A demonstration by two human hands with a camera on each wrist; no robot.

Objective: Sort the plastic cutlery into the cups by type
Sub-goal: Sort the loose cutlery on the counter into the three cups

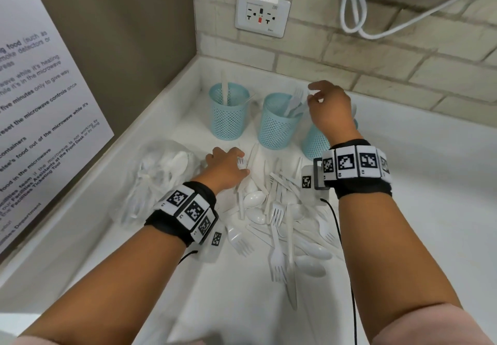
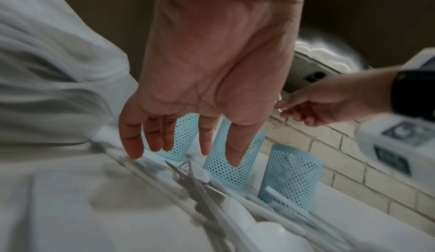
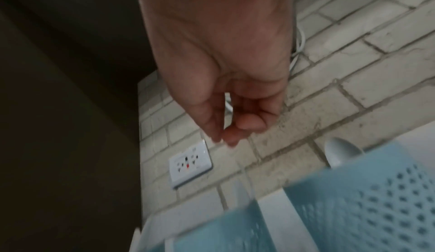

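White countertop bearing three pale-blue perforated plastic cups. The left cup, beyond the left hand, holds a white plastic knife; the middle cup holds white plastic forks; the right cup lies beneath the right hand. A heap of loose white plastic cutlery lies between the wrists. Left hand: fingers straight and spread, reaching down over the heap. Right hand: fingertips drawn loosely together, holding nothing.
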